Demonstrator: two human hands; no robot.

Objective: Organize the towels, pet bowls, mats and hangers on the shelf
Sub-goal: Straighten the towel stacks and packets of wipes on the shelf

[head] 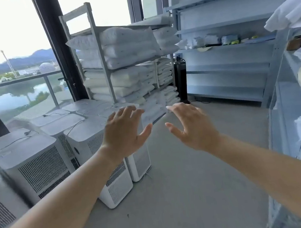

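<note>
Left hand (124, 134) and right hand (190, 126) are extended forward at mid-frame, palms down, fingers spread apart, holding nothing, above grey floor (184, 195).

Three shelving units (97, 44) (234, 65) (292, 105), two hands (left (124, 136), right (191, 127)).

Two bare arms are seen, one entering from the lower left of the frame and one from the lower right. The left forearm (61, 200) and the right forearm (266, 166) are uncovered from wrist to frame edge. The left hand (124, 136) and the right hand (191, 127) are likewise bare. Pale nails are shown on the right hand's fingertips (171, 108); finer detail is blurred.
</note>
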